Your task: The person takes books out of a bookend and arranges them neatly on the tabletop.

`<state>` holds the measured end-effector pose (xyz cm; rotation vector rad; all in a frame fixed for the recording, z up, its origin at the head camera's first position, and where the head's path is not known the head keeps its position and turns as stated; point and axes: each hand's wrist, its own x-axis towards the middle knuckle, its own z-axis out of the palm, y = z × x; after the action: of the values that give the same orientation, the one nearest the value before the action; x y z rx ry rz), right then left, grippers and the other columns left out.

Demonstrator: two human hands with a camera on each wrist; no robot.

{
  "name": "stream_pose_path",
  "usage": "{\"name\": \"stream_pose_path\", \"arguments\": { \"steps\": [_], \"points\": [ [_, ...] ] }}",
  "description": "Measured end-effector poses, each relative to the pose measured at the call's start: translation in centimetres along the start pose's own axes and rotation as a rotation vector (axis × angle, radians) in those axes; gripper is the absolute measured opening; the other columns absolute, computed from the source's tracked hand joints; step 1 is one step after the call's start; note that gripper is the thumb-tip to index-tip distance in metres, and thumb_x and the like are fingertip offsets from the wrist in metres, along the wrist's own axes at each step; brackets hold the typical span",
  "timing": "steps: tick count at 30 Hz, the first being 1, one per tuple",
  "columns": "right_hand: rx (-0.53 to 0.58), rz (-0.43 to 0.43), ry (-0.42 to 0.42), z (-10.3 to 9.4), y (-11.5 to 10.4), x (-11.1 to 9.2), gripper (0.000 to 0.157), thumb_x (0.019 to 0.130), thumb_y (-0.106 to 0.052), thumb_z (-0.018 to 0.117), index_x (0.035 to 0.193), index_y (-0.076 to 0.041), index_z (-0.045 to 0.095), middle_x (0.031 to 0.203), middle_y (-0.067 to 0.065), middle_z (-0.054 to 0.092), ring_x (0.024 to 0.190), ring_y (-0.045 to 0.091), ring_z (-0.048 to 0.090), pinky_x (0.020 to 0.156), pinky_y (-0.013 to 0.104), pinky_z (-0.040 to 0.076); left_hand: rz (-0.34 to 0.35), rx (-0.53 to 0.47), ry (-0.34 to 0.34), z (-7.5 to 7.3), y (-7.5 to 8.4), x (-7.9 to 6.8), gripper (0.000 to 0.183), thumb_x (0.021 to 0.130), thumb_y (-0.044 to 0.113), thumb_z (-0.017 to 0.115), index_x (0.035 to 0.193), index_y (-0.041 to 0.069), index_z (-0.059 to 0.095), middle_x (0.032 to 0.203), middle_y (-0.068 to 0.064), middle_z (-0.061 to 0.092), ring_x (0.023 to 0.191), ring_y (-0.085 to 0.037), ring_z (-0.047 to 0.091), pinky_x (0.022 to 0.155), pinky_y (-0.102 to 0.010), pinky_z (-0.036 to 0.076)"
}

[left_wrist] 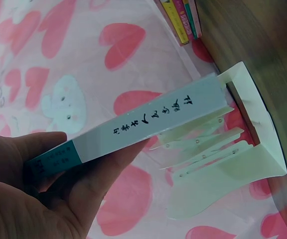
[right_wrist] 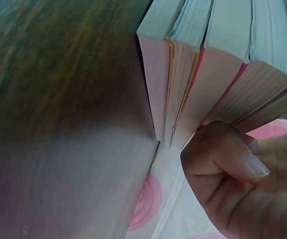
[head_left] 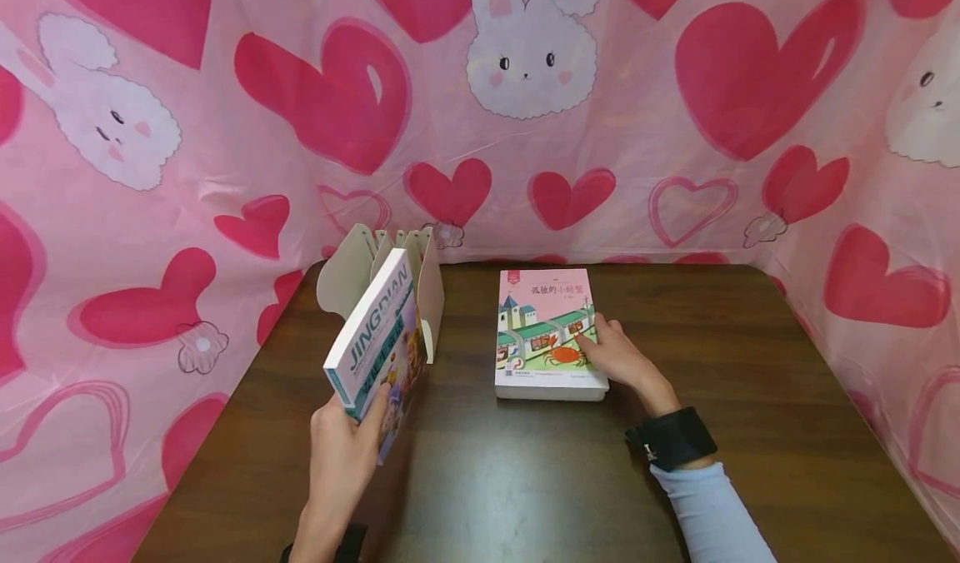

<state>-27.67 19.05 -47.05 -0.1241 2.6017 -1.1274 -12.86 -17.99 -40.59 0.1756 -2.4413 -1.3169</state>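
In the head view my left hand (head_left: 341,446) grips a thick book (head_left: 386,346) by its near end, thumb on the colourful cover. The book is tilted, its far end overlapping a cream file organizer (head_left: 431,296) in this view. Seen from the left wrist, its white spine (left_wrist: 143,119) carries black characters and a teal band, and the organizer (left_wrist: 208,184) lies beyond it. My right hand (head_left: 626,363) rests at the right side of a stack topped by a pink picture book (head_left: 543,321), its thumb over the cover. The right wrist view shows several stacked books (right_wrist: 218,74) beside bent fingers (right_wrist: 223,154).
The dark wooden table (head_left: 510,480) carries the stack and organizer. A pink cloth (head_left: 630,146) with hearts and rabbits hangs behind and at both sides. Several thin colourful spines (left_wrist: 178,20) show at the top of the left wrist view.
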Motion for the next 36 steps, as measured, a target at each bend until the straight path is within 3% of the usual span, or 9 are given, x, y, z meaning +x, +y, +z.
{"name": "stream_pose_path", "arguments": {
  "steps": [20, 29, 36],
  "points": [
    [-0.02, -0.021, 0.014, -0.05, -0.13, 0.17, 0.079, 0.11, -0.03, 0.049, 0.16, 0.015, 0.01, 0.149, 0.038, 0.031, 0.13, 0.047, 0.039, 0.115, 0.064, 0.032, -0.021, -0.027, 0.006, 0.09, 0.81, 0.24, 0.054, 0.1, 0.011, 0.074, 0.147, 0.006, 0.049, 0.14, -0.024, 0.063, 0.119, -0.049, 0.065, 0.086, -0.065, 0.054],
    [-0.006, -0.014, 0.006, 0.0, -0.03, 0.27, 0.079, 0.11, -0.029, 0.049, 0.161, 0.014, 0.008, 0.147, 0.036, 0.031, 0.128, 0.047, 0.039, 0.113, 0.064, 0.034, 0.036, -0.105, 0.125, 0.43, 0.6, 0.4, 0.05, 0.098, 0.009, 0.076, 0.144, 0.005, 0.057, 0.133, -0.022, 0.069, 0.111, -0.046, 0.07, 0.081, -0.064, 0.056],
    [-0.008, -0.01, 0.003, 0.01, -0.02, 0.18, 0.079, 0.11, -0.03, 0.049, 0.161, 0.014, 0.008, 0.148, 0.037, 0.03, 0.129, 0.047, 0.039, 0.115, 0.064, 0.033, 0.021, -0.127, 0.129, 0.55, 0.83, 0.72, 0.048, 0.099, 0.011, 0.076, 0.143, 0.006, 0.059, 0.131, -0.021, 0.07, 0.11, -0.045, 0.071, 0.081, -0.064, 0.056]
  ]
}}
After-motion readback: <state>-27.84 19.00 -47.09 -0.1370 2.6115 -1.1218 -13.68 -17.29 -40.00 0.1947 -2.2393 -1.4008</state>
